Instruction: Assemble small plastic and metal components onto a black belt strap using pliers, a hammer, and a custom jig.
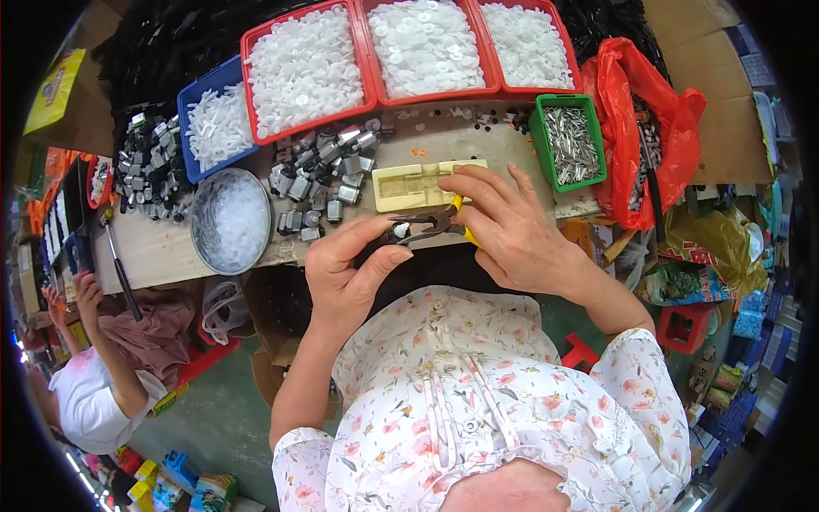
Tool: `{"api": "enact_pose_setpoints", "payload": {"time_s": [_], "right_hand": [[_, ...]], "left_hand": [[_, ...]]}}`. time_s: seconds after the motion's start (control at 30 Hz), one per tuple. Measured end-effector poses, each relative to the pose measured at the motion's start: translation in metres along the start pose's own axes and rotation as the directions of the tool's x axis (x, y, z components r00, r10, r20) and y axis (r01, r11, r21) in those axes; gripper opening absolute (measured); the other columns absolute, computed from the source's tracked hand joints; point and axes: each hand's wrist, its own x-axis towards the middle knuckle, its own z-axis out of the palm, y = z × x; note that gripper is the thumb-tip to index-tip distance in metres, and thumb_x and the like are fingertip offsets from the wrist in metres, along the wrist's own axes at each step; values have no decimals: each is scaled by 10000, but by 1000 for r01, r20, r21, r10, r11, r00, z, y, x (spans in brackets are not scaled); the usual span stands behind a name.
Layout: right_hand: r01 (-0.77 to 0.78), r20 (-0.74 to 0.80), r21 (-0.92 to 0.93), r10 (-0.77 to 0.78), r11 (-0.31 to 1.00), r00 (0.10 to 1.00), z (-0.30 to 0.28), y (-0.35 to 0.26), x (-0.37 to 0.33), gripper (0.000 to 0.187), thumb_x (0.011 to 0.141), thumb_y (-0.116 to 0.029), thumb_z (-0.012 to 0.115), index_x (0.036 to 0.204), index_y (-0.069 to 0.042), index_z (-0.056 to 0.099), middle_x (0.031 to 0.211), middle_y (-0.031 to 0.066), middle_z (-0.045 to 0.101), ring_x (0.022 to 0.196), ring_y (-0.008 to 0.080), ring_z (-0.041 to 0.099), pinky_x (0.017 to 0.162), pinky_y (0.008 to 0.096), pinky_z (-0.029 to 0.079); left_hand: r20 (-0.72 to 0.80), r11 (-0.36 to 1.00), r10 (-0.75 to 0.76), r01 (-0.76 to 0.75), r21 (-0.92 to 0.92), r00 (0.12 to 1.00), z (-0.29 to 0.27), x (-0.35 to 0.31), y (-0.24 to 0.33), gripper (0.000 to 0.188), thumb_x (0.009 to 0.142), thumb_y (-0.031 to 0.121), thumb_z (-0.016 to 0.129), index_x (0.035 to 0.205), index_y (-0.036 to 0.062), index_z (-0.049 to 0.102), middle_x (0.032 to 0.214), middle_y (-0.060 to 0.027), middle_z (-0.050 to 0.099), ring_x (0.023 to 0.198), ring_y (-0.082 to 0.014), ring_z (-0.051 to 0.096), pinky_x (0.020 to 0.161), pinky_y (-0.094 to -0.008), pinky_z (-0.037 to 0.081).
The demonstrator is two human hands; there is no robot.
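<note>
My left hand (345, 269) pinches a small dark part with a white tip (401, 229) between thumb and fingers. Most of that part is hidden by the fingers. Closed around a pair of pliers (441, 220) with yellow handles, my right hand (516, 235) points their dark jaws left toward the part. The jaw tips are right beside the white tip; whether they grip it I cannot tell. Just beyond both hands, a cream block-shaped tray with recesses (388, 201) lies on the wooden table (162, 256).
Red trays (368, 64) of white plastic pieces line the back, beside a blue tray (184, 145). Small silver-and-black motor-like parts (328, 175) lie piled near a metal bowl (197, 229). At right stand a green basket (583, 184) and red bag (616, 90). A co-worker (94, 397) sits left.
</note>
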Motion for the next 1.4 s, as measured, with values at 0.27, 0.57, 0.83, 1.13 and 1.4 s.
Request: {"api": "enact_pose_setpoints", "payload": {"time_s": [0.27, 0.57, 0.83, 1.13, 1.4], "right_hand": [[8, 59, -55, -5, 998, 998, -4, -5, 8, 359, 660, -9, 640, 1012, -41, 573, 1412, 123, 458, 1445, 330, 337, 1073, 668, 252], [92, -101, -43, -96, 995, 990, 8, -2, 9, 247, 671, 14, 657, 905, 11, 580, 1128, 168, 562, 1042, 330, 582, 810, 421, 461], [112, -88, -5, -112, 994, 990, 10, 2, 8, 184, 744, -81, 679, 892, -35, 579, 1116, 126, 571, 1044, 299, 574, 838, 442, 421], [-153, -125, -158, 134, 976, 983, 19, 69, 11, 226, 787, -25, 613, 1005, -3, 559, 1141, 141, 556, 1111, 319, 534, 910, 427, 417], [-225, -39, -235, 222, 946, 974, 21, 89, 18, 273, 778, 3, 597, 1046, -18, 550, 1179, 133, 537, 1153, 312, 506, 947, 432, 411]], "left_hand": [[17, 983, 139, -140, 116, 990, -10, -4, -6, 308, 879, 107, 748, 1114, -77, 671, 1024, -123, 682, 792, -144, 654, 701, -250, 533], [-95, 992, 79, -68, 109, 992, 2, -5, 6, 308, 835, 112, 785, 1074, -58, 690, 911, -128, 712, 783, -179, 648, 714, -274, 499], [-99, 959, 114, -83, 270, 989, -4, -14, 14, 278, 824, 94, 780, 1046, -51, 696, 873, -135, 706, 729, -195, 649, 680, -279, 493], [91, 589, -352, 145, 795, 932, -84, -77, 13, 262, 800, 108, 762, 1002, -47, 701, 910, -182, 690, 760, -334, 663, 658, -358, 507], [87, 638, 17, -78, 766, 996, -102, 30, 64, 154, 836, 55, 710, 976, -4, 736, 837, -143, 719, 664, -199, 645, 600, -304, 472]]}}
